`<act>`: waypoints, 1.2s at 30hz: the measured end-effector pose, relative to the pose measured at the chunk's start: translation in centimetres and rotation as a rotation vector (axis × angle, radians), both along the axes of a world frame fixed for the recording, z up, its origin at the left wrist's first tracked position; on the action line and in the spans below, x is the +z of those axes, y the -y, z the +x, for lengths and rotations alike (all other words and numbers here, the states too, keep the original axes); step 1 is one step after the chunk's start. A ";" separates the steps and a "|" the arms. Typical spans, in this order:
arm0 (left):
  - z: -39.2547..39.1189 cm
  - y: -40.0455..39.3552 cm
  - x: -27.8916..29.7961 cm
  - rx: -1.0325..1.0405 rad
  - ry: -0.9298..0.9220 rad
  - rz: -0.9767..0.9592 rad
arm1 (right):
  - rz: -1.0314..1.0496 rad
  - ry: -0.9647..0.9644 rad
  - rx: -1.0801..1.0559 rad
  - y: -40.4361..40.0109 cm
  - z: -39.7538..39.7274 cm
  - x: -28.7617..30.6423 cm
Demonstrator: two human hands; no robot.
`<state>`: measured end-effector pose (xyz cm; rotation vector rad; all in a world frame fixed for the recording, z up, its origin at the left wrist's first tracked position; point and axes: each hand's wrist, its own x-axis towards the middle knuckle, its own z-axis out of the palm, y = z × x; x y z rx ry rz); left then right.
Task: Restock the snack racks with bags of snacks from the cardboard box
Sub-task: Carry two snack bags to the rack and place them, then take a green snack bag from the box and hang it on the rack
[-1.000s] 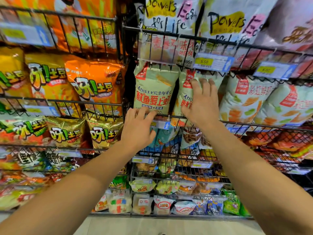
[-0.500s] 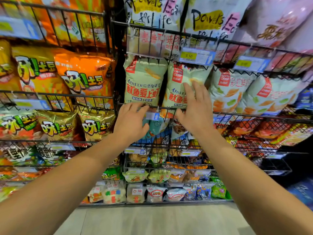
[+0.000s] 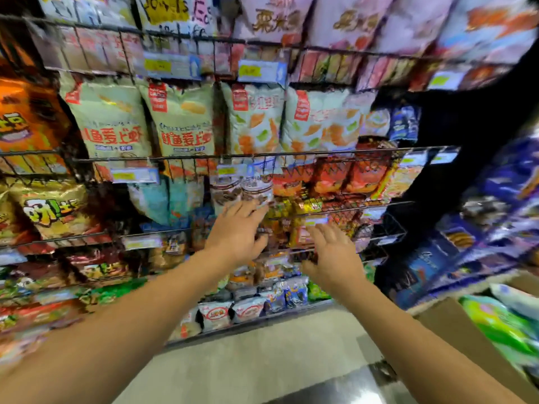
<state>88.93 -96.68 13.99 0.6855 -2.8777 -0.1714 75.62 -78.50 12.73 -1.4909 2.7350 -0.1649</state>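
Neither grip holds anything: the left hand (image 3: 236, 231) and the right hand (image 3: 335, 258) are both spread flat, fingers apart, palms toward the wire snack racks (image 3: 262, 155). The left hand is a little higher, its fingertips in front of a brown-and-white bag (image 3: 256, 191) on a lower tier; whether they touch it is lost in the blur. The right hand hovers beside it, below a small price tag (image 3: 316, 220) clipped to the wire. Above the hands, two pale green bags (image 3: 116, 123) with red lettering stand upright side by side behind the rail, with two white bags (image 3: 256, 121) printed with orange and green chips to their right. The cardboard box (image 3: 455, 325) sits at the lower right edge, well apart from both hands, with a bright green bag (image 3: 495, 322) of snacks lying inside it.
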 end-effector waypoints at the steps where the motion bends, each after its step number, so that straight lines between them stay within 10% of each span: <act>1: -1.7 -2.6 -0.5 -0.025 0.010 0.009 | 0.005 -0.003 -0.012 -3.1 -1.1 -0.4; 14: -21.9 -31.3 -5.3 -0.470 0.033 0.091 | 0.001 -0.099 -0.378 -34.8 -14.1 -6.1; 36: -55.1 -55.4 -16.1 -0.782 0.243 0.297 | 0.043 0.200 -0.782 -61.5 -38.7 -13.5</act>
